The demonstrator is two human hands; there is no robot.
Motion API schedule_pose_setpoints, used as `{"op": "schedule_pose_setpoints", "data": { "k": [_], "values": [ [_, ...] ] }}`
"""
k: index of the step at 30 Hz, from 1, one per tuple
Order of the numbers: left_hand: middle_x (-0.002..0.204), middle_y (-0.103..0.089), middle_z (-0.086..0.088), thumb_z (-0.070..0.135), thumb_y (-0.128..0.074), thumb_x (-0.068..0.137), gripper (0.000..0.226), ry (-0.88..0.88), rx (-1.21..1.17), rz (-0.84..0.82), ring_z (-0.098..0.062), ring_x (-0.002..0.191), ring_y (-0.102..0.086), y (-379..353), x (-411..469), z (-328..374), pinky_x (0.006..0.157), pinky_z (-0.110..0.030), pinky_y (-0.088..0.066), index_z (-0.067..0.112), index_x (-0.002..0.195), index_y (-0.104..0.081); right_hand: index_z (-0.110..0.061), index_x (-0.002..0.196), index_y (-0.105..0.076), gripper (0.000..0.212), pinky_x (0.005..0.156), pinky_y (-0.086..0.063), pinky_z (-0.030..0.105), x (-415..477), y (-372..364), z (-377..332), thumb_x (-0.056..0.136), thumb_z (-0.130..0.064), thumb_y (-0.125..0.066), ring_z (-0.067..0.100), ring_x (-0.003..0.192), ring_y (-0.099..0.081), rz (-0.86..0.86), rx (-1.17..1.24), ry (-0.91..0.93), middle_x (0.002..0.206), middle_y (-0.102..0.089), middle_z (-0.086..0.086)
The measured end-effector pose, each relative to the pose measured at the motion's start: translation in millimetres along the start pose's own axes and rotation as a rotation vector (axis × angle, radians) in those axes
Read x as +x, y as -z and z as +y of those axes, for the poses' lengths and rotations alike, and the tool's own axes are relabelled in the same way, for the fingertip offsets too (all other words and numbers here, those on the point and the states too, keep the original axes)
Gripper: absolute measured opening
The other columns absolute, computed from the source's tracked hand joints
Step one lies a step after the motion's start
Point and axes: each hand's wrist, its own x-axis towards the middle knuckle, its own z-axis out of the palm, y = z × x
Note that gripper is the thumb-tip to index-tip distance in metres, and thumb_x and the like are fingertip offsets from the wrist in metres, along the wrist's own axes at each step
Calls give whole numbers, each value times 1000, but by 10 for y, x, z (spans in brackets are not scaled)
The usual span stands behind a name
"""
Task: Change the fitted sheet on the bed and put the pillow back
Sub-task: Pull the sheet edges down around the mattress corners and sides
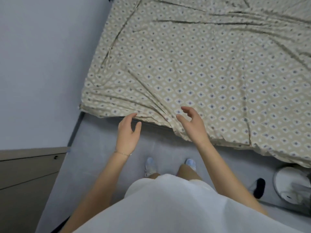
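While the patterned sheet lies spread over the bed, it gathers into creases at the near edge, so the step in hand is probably seating that edge. The left hand and right hand hover over it, fingers loosely spread and holding nothing. Best to pinch the hem either side of the gather, draw it down and toward the corner, then tuck it under. No pillow is in view.

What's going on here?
A person stands over the patterned sheet, which is spread out but wrinkled and bunched at its near corner. The left hand is at its edge; the right hand hovers over the bunched folds. Both hands are open, gripping nothing.
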Motion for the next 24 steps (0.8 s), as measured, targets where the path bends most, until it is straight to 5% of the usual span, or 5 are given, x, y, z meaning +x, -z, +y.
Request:
{"op": "schedule_pose_setpoints", "data": {
  "k": [7, 19, 24],
  "values": [
    [134, -54, -8, 10, -56, 97, 36, 34, 85, -34, -24, 128, -44, 599, 646, -427, 107, -25, -27, 6, 132, -52, -18, 130, -55, 37, 90, -33, 19, 402, -594, -390, 94, -25, -60, 2, 111, -48, -27, -89, 18, 123, -55, -10],
    [136, -53, -4, 11, -52, 98, 36, 121, 10, -35, -22, 129, -45, 1132, 2086, -671, 110, -44, -36, 11, 134, -51, -13, 138, -48, 47, 99, -34, 24, 1627, -1595, -910, 94, -24, -60, 16, 126, -46, -83, -183, -51, 139, -51, 2],
    [134, -54, -2, 13, -51, 98, 37, 53, 97, -162, -17, 126, -45, 1450, 2649, -873, 108, -30, -34, 11, 135, -51, -16, 139, -47, 47, 102, -38, 30, 1882, -2119, -1153, 95, -24, -59, 16, 127, -46, 8, -86, -122, 140, -50, 0]
  ]
}}
